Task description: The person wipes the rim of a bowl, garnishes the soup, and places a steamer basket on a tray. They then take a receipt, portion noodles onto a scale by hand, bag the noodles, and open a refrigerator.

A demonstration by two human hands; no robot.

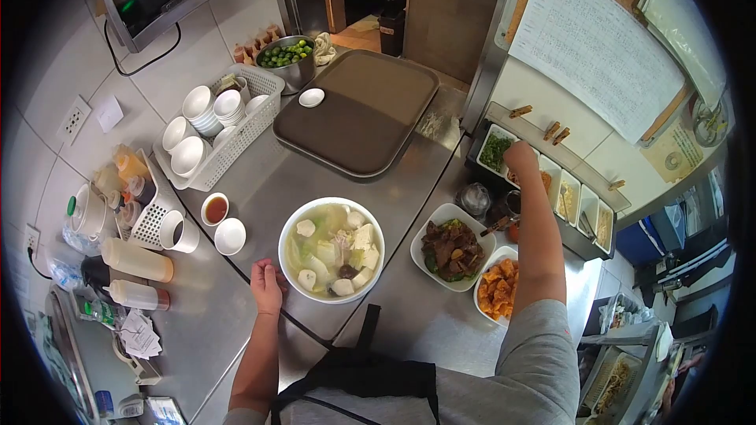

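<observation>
We see a white soup bowl (331,249) of pale broth on the grey steel tabletop (260,189). At one o'clock sits a dark brown tray (358,114); at three, a white dish (453,245) of brown meat, then orange pieces (499,287).

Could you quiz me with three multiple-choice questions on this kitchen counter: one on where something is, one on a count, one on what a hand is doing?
1. Where is the soup bowl?
A. on the brown tray
B. on the steel counter, in front of the person
C. in the white basket

2. How many plates of food lie right of the soup?
A. two
B. four
C. none

3. What is the right hand doing?
A. gripping a bottle
B. resting on the tray
C. reaching into the row of garnish tubs

Answers: 1 B, the bowl stands on bare steel counter beside the left hand. 2 A, a dark meat plate and an orange fried-food plate. 3 C, the hand is at the green herb tub.
</observation>
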